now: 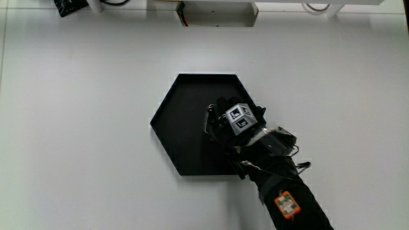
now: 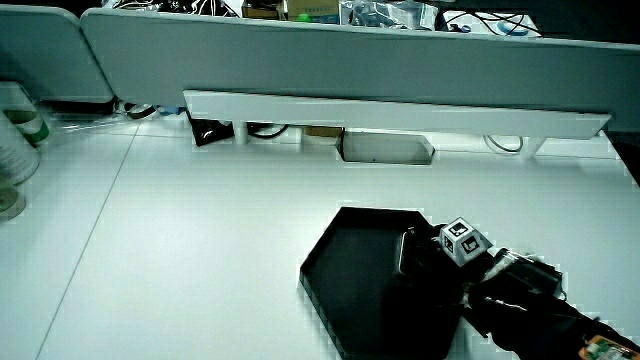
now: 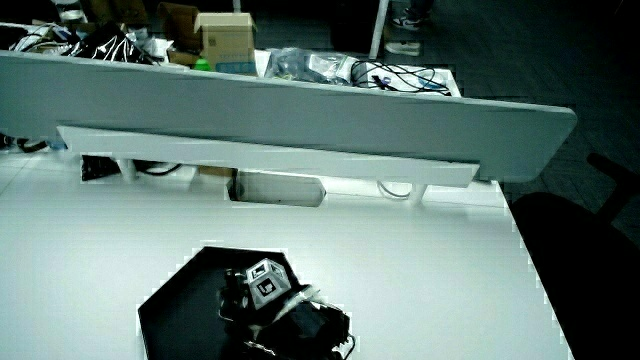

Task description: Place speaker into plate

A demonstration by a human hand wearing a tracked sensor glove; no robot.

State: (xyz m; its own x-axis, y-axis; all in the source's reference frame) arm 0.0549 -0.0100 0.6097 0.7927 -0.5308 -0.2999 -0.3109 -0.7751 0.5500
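A black hexagonal plate [image 1: 182, 121] lies in the middle of the white table and shows in both side views [image 2: 350, 270] [image 3: 180, 305]. The gloved hand [image 1: 233, 124] is low over the part of the plate nearest the person, its patterned cube [image 1: 239, 118] facing up. Its fingers curl around a small dark speaker [image 2: 410, 252] with a pale rim, whose edge peeks out beside the fingers [image 1: 209, 122]. The speaker is inside the plate's outline; whether it touches the plate I cannot tell. The forearm [image 1: 287, 198] runs from the plate's edge toward the person.
A low grey partition [image 2: 350, 60] runs along the table's edge farthest from the person, with a pale box [image 1: 216, 13] and cables under it. Pale containers [image 2: 15, 140] stand near a table corner. A small black item [image 1: 69, 6] lies by the partition.
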